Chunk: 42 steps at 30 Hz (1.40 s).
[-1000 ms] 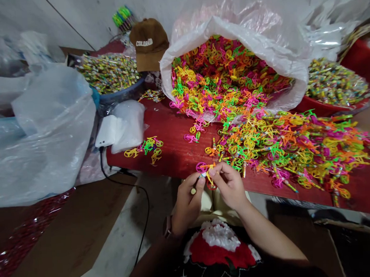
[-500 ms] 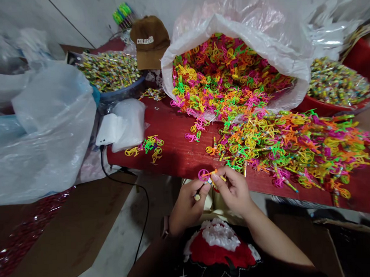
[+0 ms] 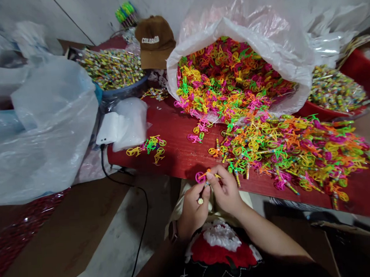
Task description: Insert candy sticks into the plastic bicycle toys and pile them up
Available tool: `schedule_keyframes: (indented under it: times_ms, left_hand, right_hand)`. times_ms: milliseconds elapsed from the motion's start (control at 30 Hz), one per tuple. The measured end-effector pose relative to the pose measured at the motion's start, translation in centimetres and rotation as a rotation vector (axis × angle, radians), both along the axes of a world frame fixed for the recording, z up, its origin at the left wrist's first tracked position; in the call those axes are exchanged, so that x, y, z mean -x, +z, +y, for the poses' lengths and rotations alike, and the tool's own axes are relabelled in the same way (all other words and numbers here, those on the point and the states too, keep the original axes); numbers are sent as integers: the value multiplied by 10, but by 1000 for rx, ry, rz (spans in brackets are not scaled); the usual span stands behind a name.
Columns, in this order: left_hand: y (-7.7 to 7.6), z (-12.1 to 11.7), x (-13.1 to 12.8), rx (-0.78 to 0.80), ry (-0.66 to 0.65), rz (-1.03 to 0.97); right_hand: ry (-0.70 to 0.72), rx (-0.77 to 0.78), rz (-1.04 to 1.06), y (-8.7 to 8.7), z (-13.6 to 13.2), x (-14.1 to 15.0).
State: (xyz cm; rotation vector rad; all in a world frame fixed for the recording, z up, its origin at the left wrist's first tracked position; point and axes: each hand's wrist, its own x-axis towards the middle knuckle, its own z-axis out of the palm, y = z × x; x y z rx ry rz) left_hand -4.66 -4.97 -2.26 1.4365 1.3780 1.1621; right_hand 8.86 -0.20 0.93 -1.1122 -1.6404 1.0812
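Just past the table's front edge, my left hand is closed on a small printed stick, its pale round end poking out below the fingers. My right hand pinches a small plastic toy bicycle with a pink wheel and orange frame, against the upper end of the stick. Both hands are nearly touching, and fingers hide where stick and bicycle meet. To the right of my hands lies a heap of bicycles on printed sticks. A few loose toy bicycles lie on the left part of the table.
On the red table, a large white sack spills plastic bicycles. Printed sticks fill a blue basin and a red basin. A brown cap, a white power bank with a cable and a plastic bag sit left.
My view has shifted slightly. Both hands stay together on the stick and the toy bicycle, with the left wrist turned a little and the right fingers slightly shifted.
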Motion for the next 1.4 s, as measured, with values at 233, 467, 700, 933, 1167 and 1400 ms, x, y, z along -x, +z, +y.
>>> schedule_keyframes:
  times_ms: [233,467,700,933,1167,1400]
  left_hand:
    - [-19,34,11,115,191,106]
    - [-4,45,-6,99,-134,110]
    - [-6,40,-2,18,2,276]
    - [-8,45,-12,-37,-85,310]
    - [8,39,-16,24,51,25]
    - [35,20,-13,68,-206,-91]
  right_hand:
    - [40,-245,-616,29,109,11]
    - [156,-188,-1075,14,152,61]
    - [103,-230,-985,19,148,49]
    - [125,82,46,28,118,-4]
    - [14,190,227,38,55,-33]
    - [-6,86,100,46,21,-44]
